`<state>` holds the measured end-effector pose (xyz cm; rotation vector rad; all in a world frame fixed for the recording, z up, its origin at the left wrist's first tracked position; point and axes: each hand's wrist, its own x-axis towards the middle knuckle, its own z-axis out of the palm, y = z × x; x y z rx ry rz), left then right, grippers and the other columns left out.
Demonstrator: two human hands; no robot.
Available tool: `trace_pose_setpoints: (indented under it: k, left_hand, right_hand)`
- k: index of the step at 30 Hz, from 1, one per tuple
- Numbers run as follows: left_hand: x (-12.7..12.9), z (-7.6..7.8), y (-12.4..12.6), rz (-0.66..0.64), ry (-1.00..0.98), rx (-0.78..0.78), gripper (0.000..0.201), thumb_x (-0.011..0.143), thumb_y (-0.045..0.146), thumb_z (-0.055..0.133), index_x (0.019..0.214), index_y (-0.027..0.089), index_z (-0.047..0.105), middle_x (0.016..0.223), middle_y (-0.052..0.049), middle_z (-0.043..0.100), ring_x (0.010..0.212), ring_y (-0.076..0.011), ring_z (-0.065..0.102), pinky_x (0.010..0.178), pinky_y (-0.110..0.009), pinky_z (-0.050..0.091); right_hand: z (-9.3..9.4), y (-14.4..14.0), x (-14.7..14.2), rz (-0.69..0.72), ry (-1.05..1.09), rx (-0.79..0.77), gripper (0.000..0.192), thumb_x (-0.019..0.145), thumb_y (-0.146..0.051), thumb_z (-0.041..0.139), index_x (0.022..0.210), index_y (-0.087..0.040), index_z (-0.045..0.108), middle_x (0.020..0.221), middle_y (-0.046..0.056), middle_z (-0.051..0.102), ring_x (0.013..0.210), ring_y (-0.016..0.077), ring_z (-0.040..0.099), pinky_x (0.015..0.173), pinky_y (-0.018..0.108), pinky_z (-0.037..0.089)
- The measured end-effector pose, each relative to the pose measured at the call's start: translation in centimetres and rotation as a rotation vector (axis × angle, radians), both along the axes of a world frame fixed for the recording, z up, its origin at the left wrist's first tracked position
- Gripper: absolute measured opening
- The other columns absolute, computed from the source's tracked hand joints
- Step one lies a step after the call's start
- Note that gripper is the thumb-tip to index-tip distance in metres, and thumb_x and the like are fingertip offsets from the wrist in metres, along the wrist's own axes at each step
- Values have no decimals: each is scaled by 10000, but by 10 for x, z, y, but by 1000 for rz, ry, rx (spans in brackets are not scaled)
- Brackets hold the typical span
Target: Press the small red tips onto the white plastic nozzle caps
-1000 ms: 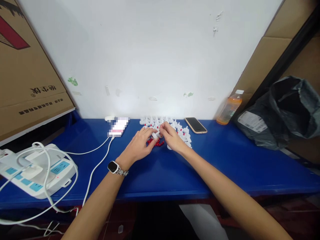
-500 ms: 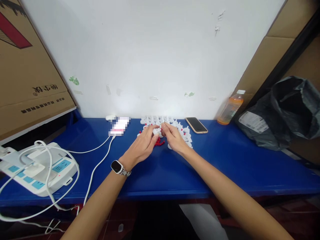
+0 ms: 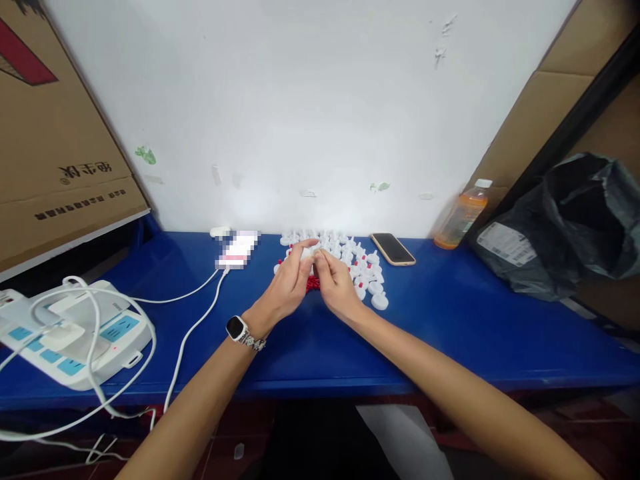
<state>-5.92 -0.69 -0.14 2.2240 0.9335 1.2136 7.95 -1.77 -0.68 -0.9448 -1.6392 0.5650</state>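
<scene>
My left hand [image 3: 287, 288] and my right hand [image 3: 334, 285] meet over the blue table [image 3: 450, 327], fingertips pinched together on one small white plastic cap [image 3: 307, 253]. Several more white caps [image 3: 363, 270], some with red tips, lie in a cluster behind and to the right of my hands. A small heap of red pieces [image 3: 313, 283] shows between my two hands on the table. A watch [image 3: 236, 329] sits on my left wrist.
A phone [image 3: 393, 249] lies right of the caps, an orange drink bottle [image 3: 460, 217] beyond it. A black bag [image 3: 565, 227] fills the right end. A white power strip [image 3: 75, 333] with cables sits at left, a charging device [image 3: 238, 251] near the wall. Cardboard boxes [image 3: 55, 133] lean at left.
Both hands have shifted slightly left and nearer to me, still pinching the white cap. More of the caps to the right are now uncovered.
</scene>
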Motion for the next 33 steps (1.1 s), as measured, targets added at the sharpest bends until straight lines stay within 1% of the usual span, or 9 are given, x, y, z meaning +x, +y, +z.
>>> trace_pose_setpoints:
  k: [4,9,11,15,21,25,28,31,33]
  left_hand:
    - [0,-2,1,84,-28,-93,560,1038,542,172,1448,226,386,1083,-91,666,1008,-219,647,906,-380,523]
    - [-20,-3,15,217,68,-78,570,1033,561,191,1438,247,439,1296,-97,616,1176,-244,586,1023,-431,459]
    - [-30,0,21,317,62,-20,534,1038,543,206,1329,234,530,1240,-93,631,1183,-239,569,1032,-423,443]
    - [-42,2,30,461,114,43,435,1041,461,275,1022,218,635,1010,-77,645,1039,-237,586,974,-417,456]
    - [-50,-6,34,571,292,-15,201,955,343,497,947,201,639,984,-83,639,991,-262,589,847,-397,484]
    - [-52,-11,35,570,375,-92,178,929,334,560,1021,204,638,964,-66,658,928,-235,618,754,-341,473]
    - [-52,-14,36,523,419,-108,158,933,319,566,1020,214,646,939,-57,667,869,-214,626,698,-315,449]
    - [-52,-15,37,497,422,-131,106,933,263,556,955,213,647,908,-51,672,808,-193,627,642,-292,420]
    - [-53,-16,40,499,410,-136,94,927,236,555,939,207,644,896,-52,674,787,-187,626,631,-287,411]
  right_hand:
    - [5,3,-5,-61,-21,-6,419,1011,-542,315,754,-231,427,671,-16,460,628,144,449,625,277,379]
    - [15,24,10,-76,-148,-52,426,989,-521,397,688,-221,430,595,-36,443,579,131,434,590,274,347]
    - [19,37,16,-113,-205,-54,386,966,-486,457,690,-217,466,586,-39,468,579,130,447,597,272,351]
    - [25,72,18,-126,-348,-61,220,896,-389,568,786,-202,608,690,-7,635,637,143,540,643,274,386]
    - [24,122,-9,-107,-570,-74,208,877,-323,578,912,-175,720,781,31,709,702,155,613,709,269,422]
    - [22,134,-30,-70,-808,-49,230,881,-323,558,964,-194,729,893,43,735,828,184,642,770,286,419]
    - [19,136,-37,-44,-998,-55,183,832,-303,596,898,-205,736,909,47,738,904,221,643,862,338,395]
    - [18,138,-35,-27,-1044,-65,153,790,-317,640,826,-205,738,883,55,736,953,254,636,932,391,357]
    - [20,142,-32,-40,-1033,-74,201,806,-378,632,846,-212,738,872,55,734,948,258,636,947,410,347]
